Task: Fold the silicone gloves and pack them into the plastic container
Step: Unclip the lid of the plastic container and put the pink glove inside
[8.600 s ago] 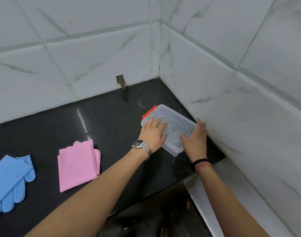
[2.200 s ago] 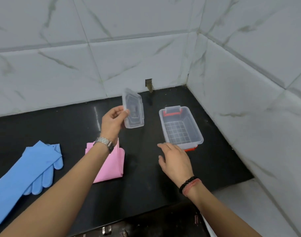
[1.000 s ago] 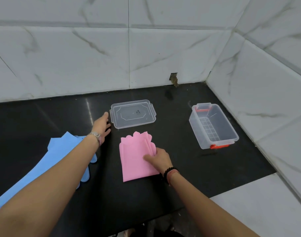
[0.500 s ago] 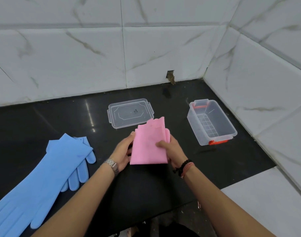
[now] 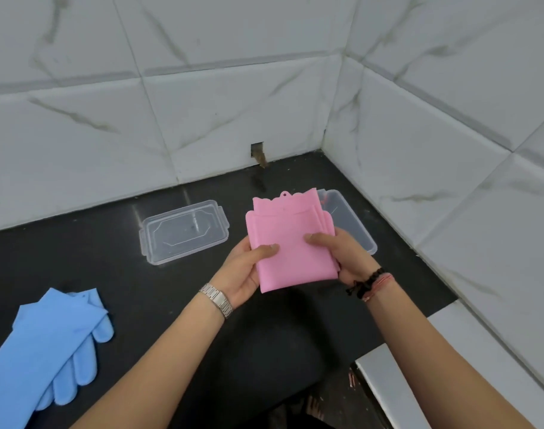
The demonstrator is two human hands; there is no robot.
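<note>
The folded pink silicone gloves [image 5: 291, 233] are lifted off the black counter, held flat between both hands. My left hand [image 5: 247, 270] grips their left edge with the thumb on top. My right hand [image 5: 342, 252] grips the right edge the same way. Behind the pink gloves and partly hidden by them stands the open clear plastic container [image 5: 352, 221], near the right wall. Its clear lid [image 5: 184, 230] lies flat on the counter to the left. The blue silicone gloves [image 5: 44, 354] lie unfolded at the lower left.
White marble-look tiled walls meet in a corner behind the black counter [image 5: 140, 292]. A small hole with a rusty fitting [image 5: 259, 153] sits at the base of the back wall. A pale ledge [image 5: 388, 388] borders the counter at the lower right.
Both hands have carried the folded pink gloves up and to the right, so they now cover part of the container. The lid and blue gloves lie as before.
</note>
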